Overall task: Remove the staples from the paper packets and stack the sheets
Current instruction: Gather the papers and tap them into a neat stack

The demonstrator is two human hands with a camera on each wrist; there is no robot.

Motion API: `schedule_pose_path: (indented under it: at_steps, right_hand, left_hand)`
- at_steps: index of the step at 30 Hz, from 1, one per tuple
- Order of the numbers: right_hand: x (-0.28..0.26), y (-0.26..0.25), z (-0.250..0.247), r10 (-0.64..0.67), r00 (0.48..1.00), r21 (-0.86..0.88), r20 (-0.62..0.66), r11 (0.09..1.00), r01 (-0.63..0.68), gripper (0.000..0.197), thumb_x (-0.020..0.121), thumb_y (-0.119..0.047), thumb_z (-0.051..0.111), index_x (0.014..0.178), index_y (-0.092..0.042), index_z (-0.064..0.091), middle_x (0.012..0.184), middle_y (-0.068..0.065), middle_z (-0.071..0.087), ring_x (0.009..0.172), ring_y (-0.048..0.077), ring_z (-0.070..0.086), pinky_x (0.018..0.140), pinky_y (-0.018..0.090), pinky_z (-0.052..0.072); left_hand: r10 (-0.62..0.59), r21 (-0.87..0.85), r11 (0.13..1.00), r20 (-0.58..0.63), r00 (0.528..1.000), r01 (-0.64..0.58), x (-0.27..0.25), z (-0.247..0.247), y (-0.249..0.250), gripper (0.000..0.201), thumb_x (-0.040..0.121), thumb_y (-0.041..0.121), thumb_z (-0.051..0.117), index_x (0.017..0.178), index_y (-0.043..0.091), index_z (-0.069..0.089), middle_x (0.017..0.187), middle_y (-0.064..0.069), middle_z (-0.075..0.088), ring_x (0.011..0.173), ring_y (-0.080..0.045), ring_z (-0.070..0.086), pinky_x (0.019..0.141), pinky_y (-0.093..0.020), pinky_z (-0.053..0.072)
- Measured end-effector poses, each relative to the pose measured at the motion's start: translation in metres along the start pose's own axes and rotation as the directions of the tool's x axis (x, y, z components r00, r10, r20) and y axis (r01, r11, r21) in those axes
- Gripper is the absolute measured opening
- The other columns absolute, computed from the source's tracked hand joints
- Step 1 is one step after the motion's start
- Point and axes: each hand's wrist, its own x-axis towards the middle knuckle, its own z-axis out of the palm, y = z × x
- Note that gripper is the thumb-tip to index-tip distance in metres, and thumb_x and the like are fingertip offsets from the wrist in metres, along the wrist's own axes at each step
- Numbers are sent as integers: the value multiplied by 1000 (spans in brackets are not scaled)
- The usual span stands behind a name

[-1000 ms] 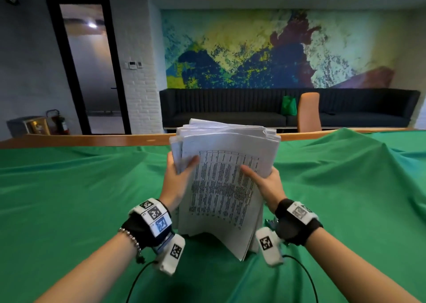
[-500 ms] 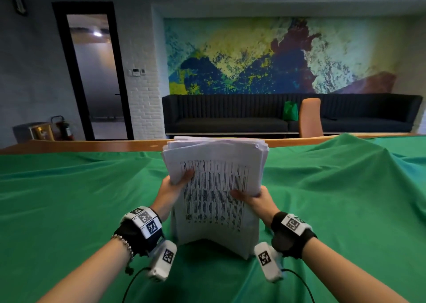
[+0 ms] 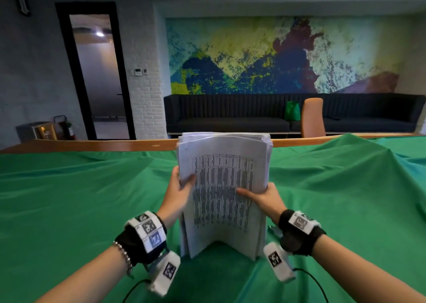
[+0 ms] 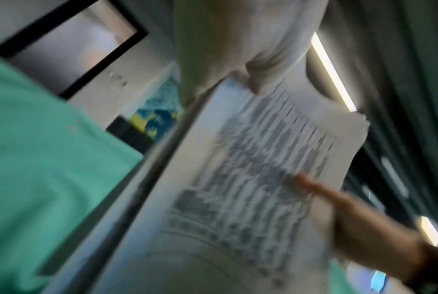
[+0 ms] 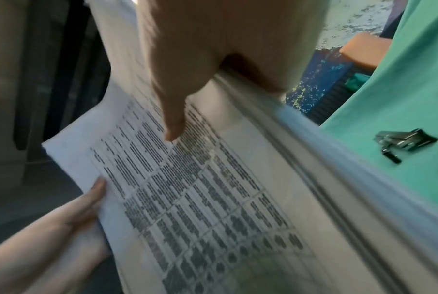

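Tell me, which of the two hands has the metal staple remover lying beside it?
The right hand. The staple remover lies on the green cloth just past that wrist; nothing similar shows beside the left hand.

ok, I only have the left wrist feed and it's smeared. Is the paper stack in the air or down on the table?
Observer: Down. In the head view the paper stack stands upright, its bottom edge on the green cloth.
Operator: Both hands on it?
Observer: Yes. The left hand grips the left edge and the right hand the right edge, thumbs on the front sheet.
Operator: Any tool around?
Observer: A small metal tool, probably the staple remover, lies on the cloth to the right of the stack. Neither hand touches it.
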Motion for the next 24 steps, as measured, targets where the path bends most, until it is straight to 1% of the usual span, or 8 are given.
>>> schedule_pose_path:
  at_steps: [3,5,7,10,13,15,19,24]
  right_hand:
    - [2,-6,-6,-6,998,41,69,999,3,70,62,-41,86,120,-8,64,104,1,74,96,14,70,80,25,57]
    - [11,-26,-4,-45,999,89,30,995,43,74,57,-48,87,116,-11,65,106,3,74,99,19,70,85,33,57]
    - [20,-44,1,-88,996,150,-25,984,90,56,63,-37,86,109,-12,67,103,7,74,98,25,70,86,38,57]
    - [27,-64,7,-138,989,153,-59,977,145,32,72,-17,82,101,-13,68,100,8,74,98,28,69,84,37,58]
    - [30,-68,3,-187,978,147,-94,969,199,46,69,-16,82,111,-8,63,105,11,71,101,33,68,80,34,59]
    - [29,-70,0,-341,930,45,-133,936,350,70,68,-15,84,130,-14,51,120,7,64,107,21,65,86,27,56]
    - [26,-76,2,-638,756,-211,-148,767,606,87,76,-2,79,146,-12,29,142,-22,35,112,-23,46,92,3,40]
    - [33,-75,-7,-767,640,-414,-41,596,688,34,86,-15,72,119,-12,65,111,-5,68,99,5,63,87,37,53]
  left_hand:
    - [70,-10,998,19,997,-70,0,1,12,46,93,29,55,131,35,32,122,21,54,108,9,56,98,-25,45]
    - [138,-24,990,-38,990,-139,14,4,27,59,88,39,60,136,35,28,134,17,48,120,6,48,102,-22,39]
    - [172,20,985,-93,981,-170,30,8,41,69,83,50,61,141,32,28,148,9,36,135,-7,34,110,-31,28]
    - [193,57,981,-126,973,-187,43,9,52,64,81,50,61,137,29,38,143,10,37,135,-8,30,115,-38,25]
    - [296,103,953,-129,946,-284,48,2,52,59,87,41,62,139,30,37,138,26,36,133,-4,31,116,-32,24]
    - [406,174,904,-73,911,-390,49,-2,51,57,90,34,61,141,30,37,138,37,33,133,2,33,112,-18,24]
    - [510,282,828,-22,860,-484,51,-9,45,36,90,26,63,126,29,61,128,0,49,120,7,43,102,-11,35]
    - [607,415,719,15,794,-558,54,-18,43,32,93,13,61,123,23,66,128,-5,43,110,12,45,97,-6,37]
